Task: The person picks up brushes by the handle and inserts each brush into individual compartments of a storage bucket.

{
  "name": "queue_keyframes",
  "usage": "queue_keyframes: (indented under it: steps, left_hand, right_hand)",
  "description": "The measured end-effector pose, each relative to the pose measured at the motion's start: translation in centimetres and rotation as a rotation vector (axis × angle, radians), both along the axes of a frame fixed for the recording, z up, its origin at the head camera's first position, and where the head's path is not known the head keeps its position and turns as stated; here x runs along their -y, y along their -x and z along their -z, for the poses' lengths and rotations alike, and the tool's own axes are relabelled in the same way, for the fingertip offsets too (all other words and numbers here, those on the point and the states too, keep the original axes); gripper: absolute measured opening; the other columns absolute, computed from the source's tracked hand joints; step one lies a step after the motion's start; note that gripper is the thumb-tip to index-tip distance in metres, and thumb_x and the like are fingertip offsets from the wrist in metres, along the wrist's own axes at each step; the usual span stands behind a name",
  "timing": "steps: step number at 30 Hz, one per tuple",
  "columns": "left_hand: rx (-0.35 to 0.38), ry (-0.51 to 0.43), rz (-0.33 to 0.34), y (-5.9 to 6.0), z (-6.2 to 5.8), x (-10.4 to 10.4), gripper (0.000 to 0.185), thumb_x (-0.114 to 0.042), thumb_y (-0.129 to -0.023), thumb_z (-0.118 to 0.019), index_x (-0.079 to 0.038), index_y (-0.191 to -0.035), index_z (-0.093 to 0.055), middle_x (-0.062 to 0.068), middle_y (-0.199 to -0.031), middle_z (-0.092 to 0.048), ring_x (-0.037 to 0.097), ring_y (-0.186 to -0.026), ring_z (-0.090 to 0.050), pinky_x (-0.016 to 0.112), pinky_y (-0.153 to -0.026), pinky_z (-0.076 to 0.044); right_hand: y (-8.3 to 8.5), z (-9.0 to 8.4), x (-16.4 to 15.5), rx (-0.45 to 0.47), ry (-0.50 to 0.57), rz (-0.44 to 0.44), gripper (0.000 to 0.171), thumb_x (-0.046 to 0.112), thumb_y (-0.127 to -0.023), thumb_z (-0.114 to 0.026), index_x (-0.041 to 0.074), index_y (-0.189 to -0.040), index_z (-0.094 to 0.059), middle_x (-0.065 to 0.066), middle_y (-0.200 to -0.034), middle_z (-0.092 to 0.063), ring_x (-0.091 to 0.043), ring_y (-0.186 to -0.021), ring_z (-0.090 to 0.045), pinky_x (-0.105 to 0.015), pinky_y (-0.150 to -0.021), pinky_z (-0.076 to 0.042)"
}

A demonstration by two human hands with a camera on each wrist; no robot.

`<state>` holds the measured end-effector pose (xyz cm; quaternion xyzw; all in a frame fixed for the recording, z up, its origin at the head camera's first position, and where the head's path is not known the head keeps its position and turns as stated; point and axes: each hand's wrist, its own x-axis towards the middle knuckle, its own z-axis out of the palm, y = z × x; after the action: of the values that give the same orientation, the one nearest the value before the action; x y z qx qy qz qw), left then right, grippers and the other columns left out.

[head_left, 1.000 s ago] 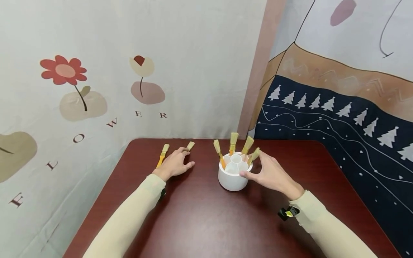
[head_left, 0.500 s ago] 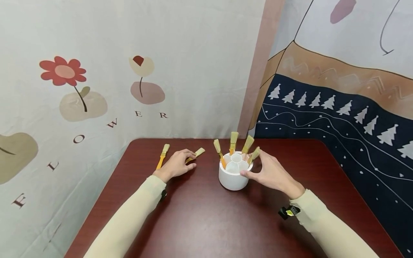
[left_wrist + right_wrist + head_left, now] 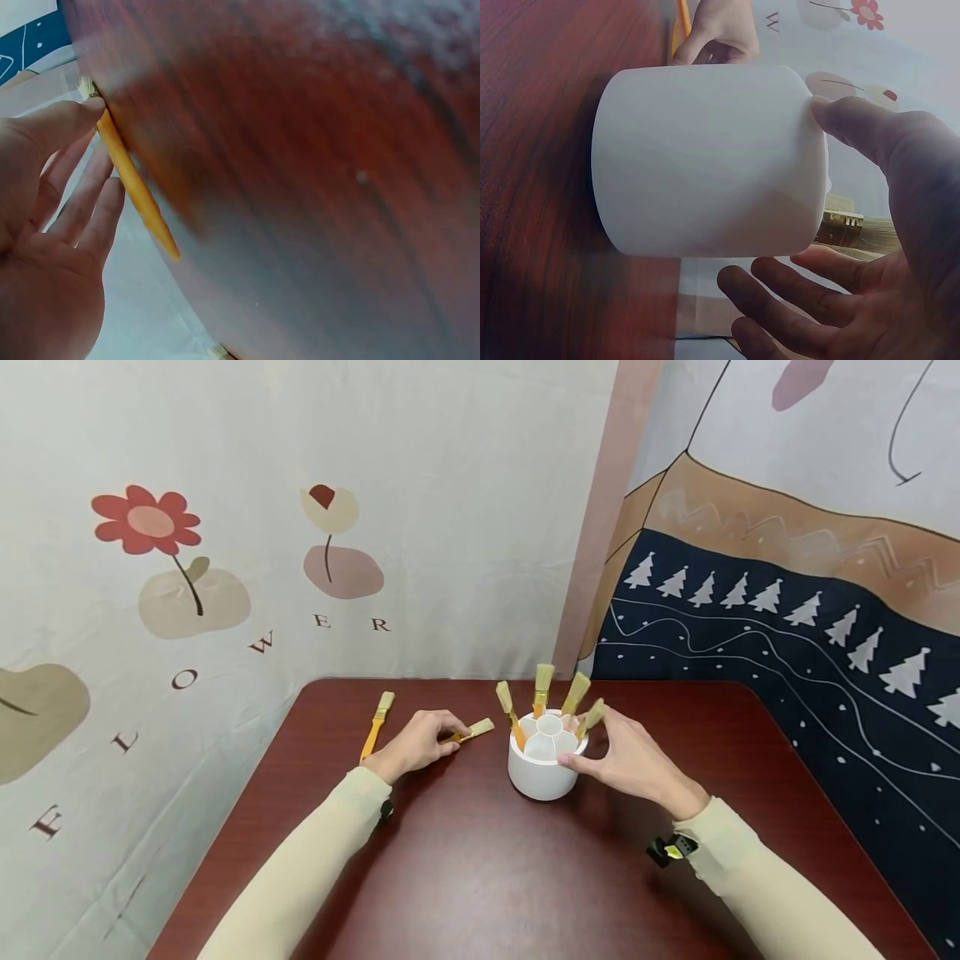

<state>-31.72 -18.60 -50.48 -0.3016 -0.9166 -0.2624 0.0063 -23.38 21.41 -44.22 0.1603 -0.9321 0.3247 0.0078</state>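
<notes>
Orange-handled flat paintbrush pinched in left hand, bristles pointing right, long axis left-right; right hand grips white round brush pot on dark red worktop.

A cup stands near the middle of the desk, with four brushes upright in it. The right hand touches its right side. Left of the cup, the left hand holds a brush just above the desk. Another brush lies further left.
</notes>
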Motion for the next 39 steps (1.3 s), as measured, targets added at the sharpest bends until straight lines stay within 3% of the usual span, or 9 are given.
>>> queue_keyframes:
  steps: [7,11,17,24,32,39]
  left_hand:
    - [0.027,-0.035,0.027,0.1,0.2,-0.3,0.033,0.009,-0.102,-0.082,-0.012,-0.127,-0.088,0.006,-0.125,-0.088,0.027,-0.122,-0.084,0.05,-0.11,-0.068]
    - [0.042,-0.034,0.003,-0.1,0.0,-0.9,0.03,0.0,-0.104,-0.085,-0.011,-0.132,-0.085,0.007,-0.13,-0.086,0.027,-0.122,-0.084,0.05,-0.111,-0.068]
    - [-0.004,0.08,-0.069,-0.3,-0.3,-2.0,0.033,-0.024,-0.104,-0.092,-0.009,-0.132,-0.084,0.007,-0.126,-0.083,0.025,-0.116,-0.08,0.046,-0.105,-0.068]
    - [-0.022,0.167,-0.111,0.1,-0.3,-2.7,0.025,-0.027,-0.104,-0.092,-0.011,-0.122,-0.088,0.004,-0.113,-0.082,0.021,-0.108,-0.079,0.041,-0.1,-0.067]
    - [-0.031,0.141,-0.114,-0.1,-0.2,-2.6,0.018,-0.025,-0.105,-0.091,-0.012,-0.117,-0.09,0.003,-0.109,-0.08,0.019,-0.103,-0.077,0.04,-0.095,-0.067]
    - [-0.057,0.062,-0.202,-0.8,-0.5,-2.7,0.019,-0.024,-0.107,-0.088,-0.01,-0.12,-0.088,0.004,-0.109,-0.078,0.023,-0.1,-0.077,0.042,-0.091,-0.067]
  right_hand:
    - [0.1,0.0,0.0,0.004,-0.005,-0.003,0.077,0.064,-0.094,-0.093,0.013,-0.143,-0.064,-0.012,-0.135,-0.076,-0.029,-0.121,-0.074,-0.053,-0.101,-0.068]
    - [0.1,0.0,0.0,-0.001,-0.004,-0.002,0.077,0.066,-0.094,-0.092,0.014,-0.142,-0.063,-0.011,-0.135,-0.076,-0.028,-0.122,-0.074,-0.054,-0.102,-0.067]
    - [0.1,-0.1,-0.1,-0.003,-0.004,-0.004,0.078,0.067,-0.094,-0.092,0.014,-0.143,-0.063,-0.011,-0.136,-0.076,-0.028,-0.122,-0.074,-0.056,-0.104,-0.067]
    - [0.1,-0.1,0.0,-0.006,0.0,0.0,0.076,0.066,-0.093,-0.093,0.015,-0.14,-0.064,-0.01,-0.134,-0.076,-0.027,-0.12,-0.073,-0.052,-0.102,-0.066]
    - [-0.1,0.0,0.0,-0.005,0.0,0.011,0.075,0.065,-0.093,-0.094,0.015,-0.139,-0.064,-0.01,-0.134,-0.075,-0.027,-0.121,-0.072,-0.051,-0.102,-0.065]
    - [-0.1,0.4,0.1,-0.01,0.02,0.017,0.078,0.068,-0.093,-0.093,0.016,-0.142,-0.062,-0.009,-0.138,-0.073,-0.028,-0.125,-0.071,-0.055,-0.105,-0.065]
